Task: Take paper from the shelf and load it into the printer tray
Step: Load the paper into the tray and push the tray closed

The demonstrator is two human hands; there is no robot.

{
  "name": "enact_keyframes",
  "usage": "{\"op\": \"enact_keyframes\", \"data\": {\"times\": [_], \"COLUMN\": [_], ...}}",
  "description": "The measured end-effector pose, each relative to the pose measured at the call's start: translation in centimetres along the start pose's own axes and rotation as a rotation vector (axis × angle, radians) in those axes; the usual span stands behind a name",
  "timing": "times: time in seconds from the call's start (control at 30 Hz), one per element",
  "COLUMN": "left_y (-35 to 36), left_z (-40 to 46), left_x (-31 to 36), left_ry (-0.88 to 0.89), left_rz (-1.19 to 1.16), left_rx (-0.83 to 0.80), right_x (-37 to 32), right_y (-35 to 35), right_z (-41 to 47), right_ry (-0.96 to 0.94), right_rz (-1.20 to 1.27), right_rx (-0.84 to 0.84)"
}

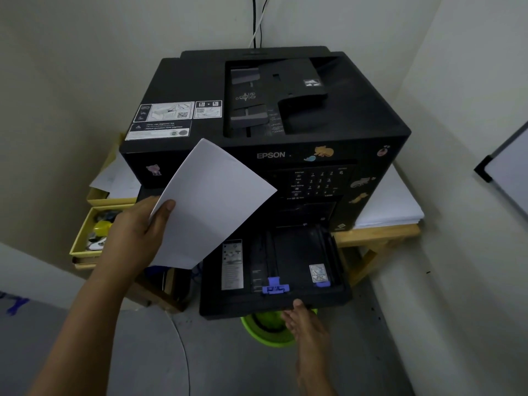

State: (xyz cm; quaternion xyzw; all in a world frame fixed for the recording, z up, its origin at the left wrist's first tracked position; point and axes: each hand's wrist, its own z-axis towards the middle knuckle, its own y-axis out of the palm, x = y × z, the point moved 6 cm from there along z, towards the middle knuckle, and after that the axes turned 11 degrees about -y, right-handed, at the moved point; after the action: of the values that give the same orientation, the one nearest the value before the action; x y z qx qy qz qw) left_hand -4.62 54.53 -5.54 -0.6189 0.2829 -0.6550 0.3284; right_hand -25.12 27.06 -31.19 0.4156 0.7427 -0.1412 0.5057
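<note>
While the left hand [134,224] grips paper [211,204], the printer [257,115] occupies a wooden table [380,234] in a white-walled corner.
</note>
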Motion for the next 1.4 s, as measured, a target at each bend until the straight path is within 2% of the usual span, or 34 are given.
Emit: {"op": "enact_keyframes", "data": {"times": [0.1, 0.2, 0.3, 0.33, 0.4, 0.47, 0.57, 0.67, 0.77, 0.9, 1.1, 1.23, 1.4], "left_y": [0.1, 0.0, -0.1, -0.1, 0.3, 0.9, 1.8, 2.6, 3.5, 5.4, 9.3, 11.3, 12.8], "left_z": [0.0, -0.1, -1.1, -1.5, -2.7, -4.4, -6.9, -8.2, -9.0, -9.5, -11.5, -12.8, -13.9], "left_x": [-0.1, -0.2, -0.1, -0.3, -0.6, -0.5, -0.7, -1.2, -0.9, -1.9, -2.5, -1.9, -0.6], "left_ry": [0.0, -0.026, -0.066, -0.091, -0.158, -0.226, -0.343, -0.445, -0.523, -0.631, -0.769, -0.806, -0.824], "left_rz": [-0.006, -0.034, -0.093, -0.112, -0.147, -0.203, -0.369, -0.521, -0.689, -0.748, -0.831, -0.842, -0.827], "left_rx": [-0.003, -0.013, -0.05, -0.063, -0.106, -0.186, -0.278, -0.308, -0.327, -0.34, -0.409, -0.439, -0.463], "right_x": [-0.3, -1.8, -4.9, -6.2, -8.0, -9.3, -10.7, -10.8, -10.8, -10.1, -9.5, -11.3, -12.2], "right_y": [0.0, -0.4, -1.7, -1.7, -0.8, 0.7, 3.2, 5.4, 6.5, 6.3, 4.0, 2.7, 1.8], "right_z": [-0.1, -0.5, -1.3, -1.6, -1.6, -0.9, 0.0, 0.4, -0.3, -0.6, -0.5, -0.7, -0.2], "right_ry": [-0.004, -0.086, -0.291, -0.39, -0.543, -0.605, -0.527, -0.346, -0.244, -0.13, -0.042, -0.076, -0.032], "right_rz": [-0.049, -0.29, -0.622, -0.656, -0.545, -0.458, -0.401, -0.362, -0.321, -0.189, -0.164, -0.208, -0.257], "right_rx": [-0.018, -0.046, 0.037, 0.041, -0.03, -0.17, -0.424, -0.627, -0.719, -0.673, -0.499, -0.523, -0.526]}}
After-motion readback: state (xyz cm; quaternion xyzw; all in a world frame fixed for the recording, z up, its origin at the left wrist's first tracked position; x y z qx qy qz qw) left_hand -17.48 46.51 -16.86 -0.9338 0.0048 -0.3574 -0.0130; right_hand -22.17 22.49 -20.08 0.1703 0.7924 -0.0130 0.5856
